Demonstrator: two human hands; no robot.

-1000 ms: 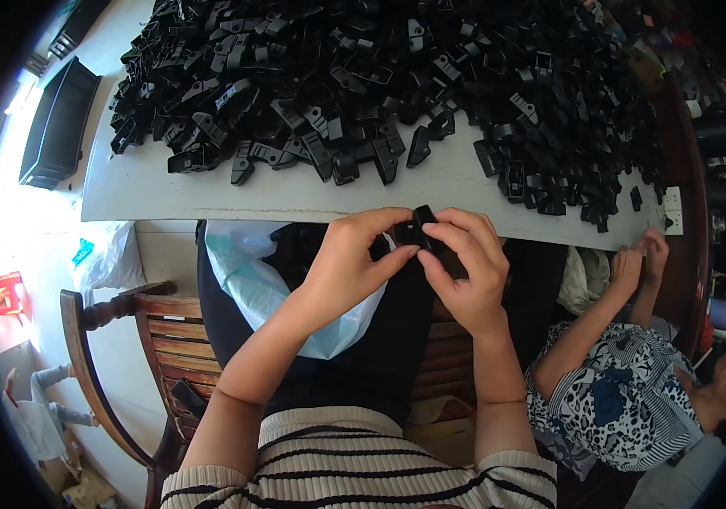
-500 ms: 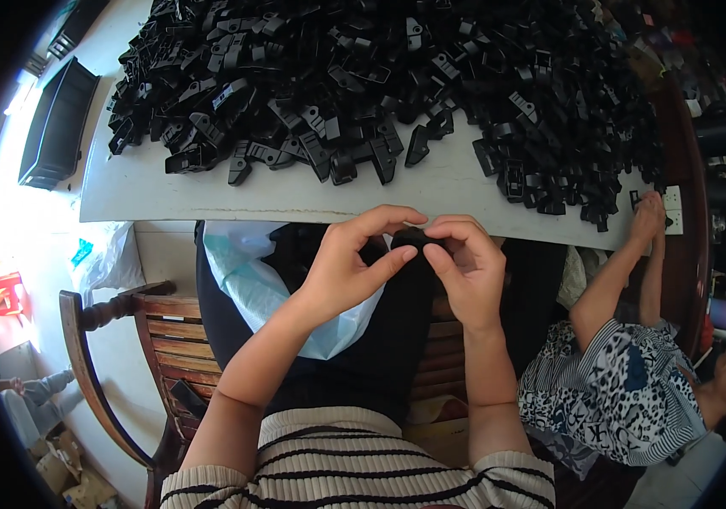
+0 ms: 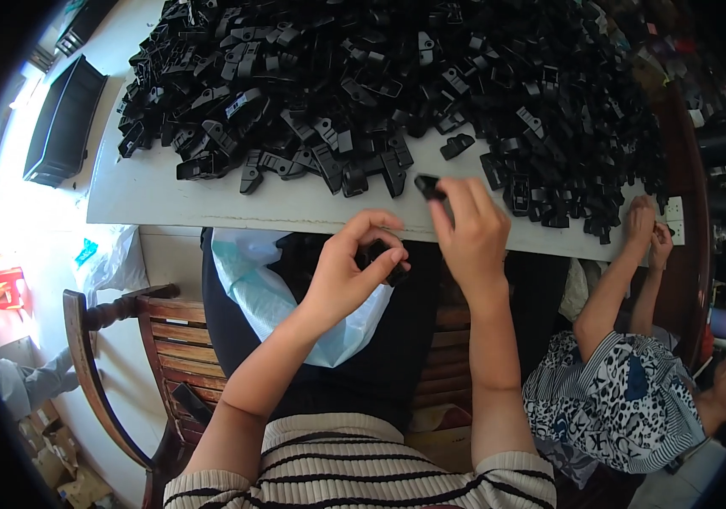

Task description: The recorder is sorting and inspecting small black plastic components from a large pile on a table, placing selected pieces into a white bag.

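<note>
My left hand (image 3: 348,270) is closed round a black plastic part (image 3: 387,259), held over my lap just off the table's near edge. Its fingers cover most of that part. Above the edge, my right hand (image 3: 473,225) pinches another black plastic part (image 3: 431,187) between thumb and fingers. A large pile of similar black plastic parts (image 3: 329,93) covers the far side of the pale table (image 3: 236,206). One loose black part (image 3: 457,146) lies alone in front of the pile, close to my right fingertips.
A pale bag (image 3: 248,288) with black parts inside rests on my lap. At the right, a co-worker (image 3: 609,382) has both hands by the table corner, near a white power socket (image 3: 675,220). A wooden chair (image 3: 117,382) and a black bin (image 3: 64,123) stand left.
My hands have separated. The right one has moved up over the table with a black part, while the left has stayed near the edge. The loose part on the table has shifted right.
</note>
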